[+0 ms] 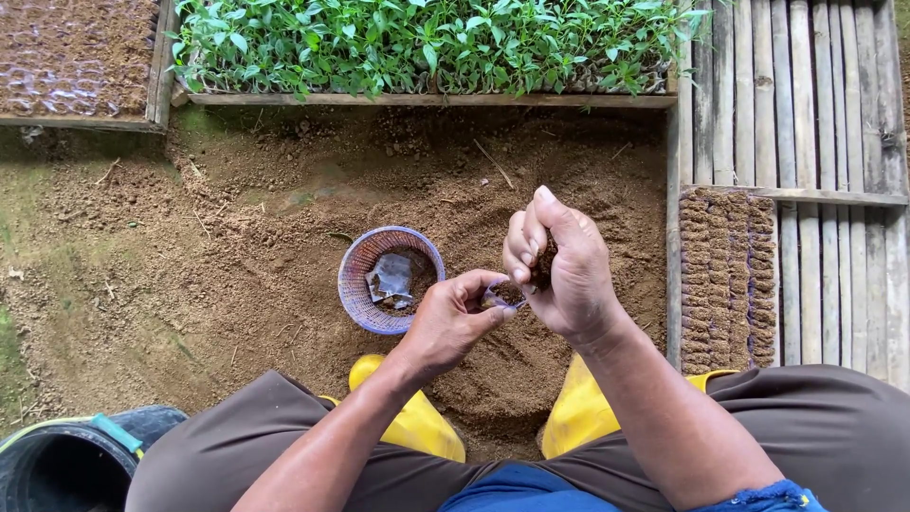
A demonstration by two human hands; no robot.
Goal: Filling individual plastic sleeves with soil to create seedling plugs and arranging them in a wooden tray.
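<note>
So left to right: round purple woven plastic basket (391, 280) sits on the sandy soil (284, 237). Left hand (447, 322) has its grip pinched around a small clear plastic seedling bag (502, 296), long axis roughly upright, mouth pointing up. Right hand (559, 265), just above it, fingers curled around dark soil.

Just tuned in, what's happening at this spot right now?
A person in yellow boots crouches over a patch of loose brown soil. The left hand pinches a small clear bag open, and the right hand, in a closed grip on a pinch of soil, hovers right over the bag's mouth. A small purple basket sits on the soil beside the hands. Rows of filled bags stand to the right, and a tray of green seedlings lies ahead.
</note>
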